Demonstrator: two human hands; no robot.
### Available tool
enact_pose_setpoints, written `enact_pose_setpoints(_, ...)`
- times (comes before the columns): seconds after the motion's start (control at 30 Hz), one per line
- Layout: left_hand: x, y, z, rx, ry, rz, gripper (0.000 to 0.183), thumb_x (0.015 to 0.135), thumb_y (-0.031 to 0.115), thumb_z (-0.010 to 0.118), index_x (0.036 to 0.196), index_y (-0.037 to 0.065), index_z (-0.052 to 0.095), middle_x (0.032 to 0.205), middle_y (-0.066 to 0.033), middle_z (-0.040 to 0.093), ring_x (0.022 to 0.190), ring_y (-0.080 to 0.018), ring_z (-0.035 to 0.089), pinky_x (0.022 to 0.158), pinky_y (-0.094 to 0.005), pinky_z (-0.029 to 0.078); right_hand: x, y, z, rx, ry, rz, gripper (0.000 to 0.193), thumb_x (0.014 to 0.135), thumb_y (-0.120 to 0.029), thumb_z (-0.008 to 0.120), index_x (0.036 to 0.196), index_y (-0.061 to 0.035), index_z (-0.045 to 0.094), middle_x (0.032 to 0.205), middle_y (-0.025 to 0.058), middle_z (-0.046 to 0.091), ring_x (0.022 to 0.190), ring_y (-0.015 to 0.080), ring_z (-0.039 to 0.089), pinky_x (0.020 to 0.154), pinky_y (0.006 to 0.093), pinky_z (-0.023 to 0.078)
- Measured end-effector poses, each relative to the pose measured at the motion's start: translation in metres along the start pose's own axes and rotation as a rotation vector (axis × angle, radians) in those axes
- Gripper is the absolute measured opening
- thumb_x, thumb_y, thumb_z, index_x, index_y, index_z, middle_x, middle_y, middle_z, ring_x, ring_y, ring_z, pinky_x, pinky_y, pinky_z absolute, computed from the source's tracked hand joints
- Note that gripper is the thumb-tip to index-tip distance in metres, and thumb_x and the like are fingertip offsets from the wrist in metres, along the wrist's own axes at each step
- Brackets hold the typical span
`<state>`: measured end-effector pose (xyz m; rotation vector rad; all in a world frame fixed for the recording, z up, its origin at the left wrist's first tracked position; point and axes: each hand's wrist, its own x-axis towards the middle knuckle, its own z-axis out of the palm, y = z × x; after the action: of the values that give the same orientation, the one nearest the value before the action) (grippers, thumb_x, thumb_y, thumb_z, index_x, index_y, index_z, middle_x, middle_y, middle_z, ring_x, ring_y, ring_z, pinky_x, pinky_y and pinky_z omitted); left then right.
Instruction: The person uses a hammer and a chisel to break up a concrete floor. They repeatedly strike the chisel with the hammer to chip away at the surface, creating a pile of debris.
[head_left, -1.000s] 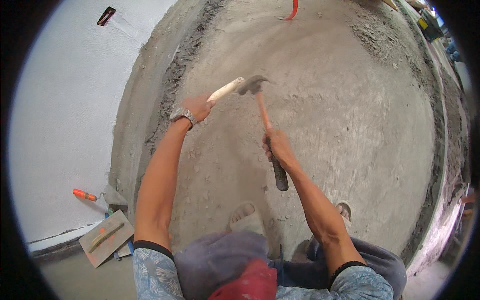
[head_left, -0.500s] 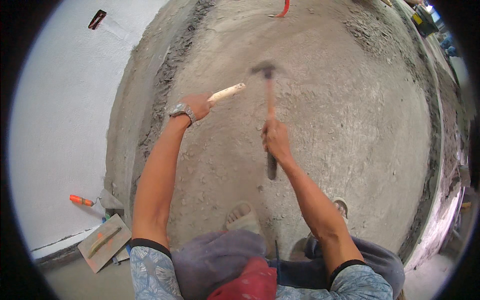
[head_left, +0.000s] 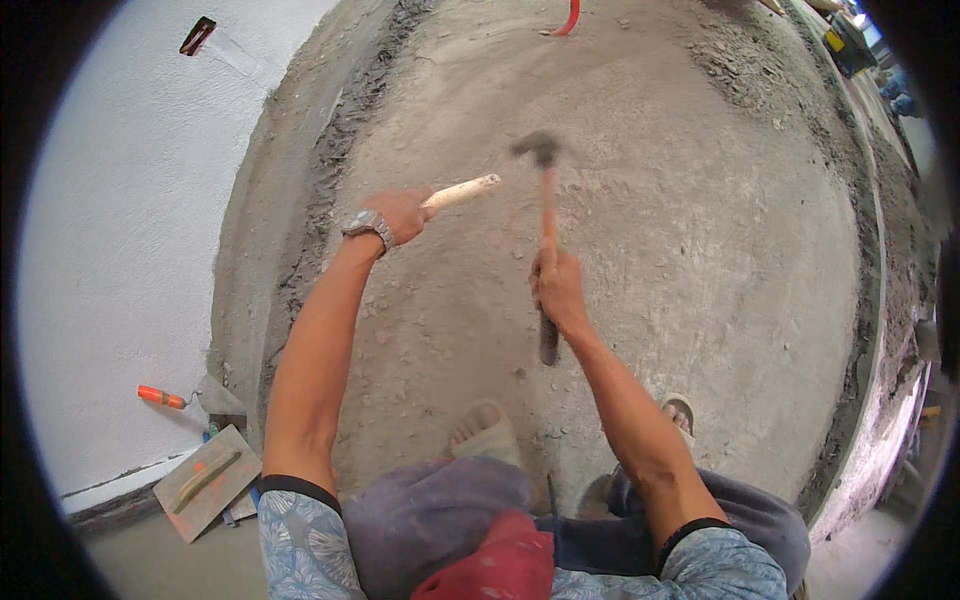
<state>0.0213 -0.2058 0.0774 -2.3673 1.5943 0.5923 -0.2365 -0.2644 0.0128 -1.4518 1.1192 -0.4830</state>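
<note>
My left hand (head_left: 402, 214), with a metal watch at the wrist, is closed round a short pale wooden stick (head_left: 465, 191). The stick's free end points right and slightly away from me. In my right hand (head_left: 558, 287) is a hammer (head_left: 548, 205) with an orange-red shaft, gripped partway along its handle. Its dark grip end sticks out below my fist. The hammer's dark head is blurred by motion, just right of the stick's tip and apart from it. Both hands are over a rough grey cement floor (head_left: 700, 270).
A white wall (head_left: 110, 250) rises at left. By its foot lie a trowel with an orange handle (head_left: 161, 397) and a flat float (head_left: 207, 484). A red tube (head_left: 568, 18) stands up at the far side. Rubble (head_left: 760, 70) lies far right. My sandalled feet (head_left: 487, 432) are below.
The hammer and my right hand have come slightly nearer to me and to the right. My left hand and the stick have shifted a little right. Both grips stay the same.
</note>
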Motion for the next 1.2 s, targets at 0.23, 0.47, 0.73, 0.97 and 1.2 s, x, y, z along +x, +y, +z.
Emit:
enact_pose_setpoints(0.23,0.000,0.002,-0.007,0.026,-0.082,-0.057,0.044,0.094,0.036,0.053,0.135,0.019,0.050,0.108,-0.0146,0.067,0.097,-0.0354,0.064,0.082,-0.0488,0.049,0.014,-0.023,-0.030,0.263,-0.110,0.039,0.051,0.099,-0.047,0.041,0.073,-0.0034,0.050,0.055,0.0030,0.046,0.044,0.0150,0.047,0.042,0.0323,0.040)
enact_pose_setpoints(0.47,-0.007,0.012,-0.011,0.096,0.000,-0.028,0.034,0.090,0.028,0.053,0.122,0.020,0.060,0.098,-0.0111,0.070,0.089,-0.0339,0.067,0.076,-0.0479,0.052,-0.008,0.010,0.015,0.143,-0.105,0.125,0.053,0.098,-0.052,0.042,0.074,-0.0055,0.050,0.057,0.0016,0.049,0.043,0.0118,0.047,0.039,0.0298,0.039)
enact_pose_setpoints(0.73,-0.009,0.006,-0.011,0.137,0.016,-0.003,0.033,0.090,0.028,0.056,0.122,0.019,0.060,0.097,-0.0114,0.070,0.090,-0.0330,0.066,0.076,-0.0469,0.051,-0.012,0.008,-0.010,0.402,-0.041,0.079,0.052,0.098,-0.048,0.043,0.071,-0.0044,0.051,0.056,0.0029,0.049,0.044,0.0129,0.048,0.042,0.0310,0.041)
enact_pose_setpoints(0.97,0.004,-0.001,-0.011,0.383,-0.136,-0.070,0.034,0.092,0.032,0.055,0.121,0.017,0.061,0.100,-0.0122,0.070,0.092,-0.0332,0.066,0.077,-0.0482,0.050,0.003,0.025,0.015,0.175,-0.271,0.418,0.052,0.098,-0.049,0.043,0.072,-0.0054,0.052,0.056,0.0041,0.050,0.045,0.0154,0.049,0.042,0.0339,0.041)
enact_pose_setpoints(1.2,-0.007,-0.033,0.009,-0.013,0.014,-0.020,0.037,0.094,0.037,0.051,0.122,0.015,0.060,0.101,-0.0167,0.068,0.093,-0.0362,0.064,0.080,-0.0495,0.048,0.004,-0.018,-0.010,0.352,-0.159,0.168,0.052,0.096,-0.054,0.045,0.076,-0.0067,0.051,0.058,0.0018,0.049,0.044,0.0115,0.046,0.041,0.0272,0.039)
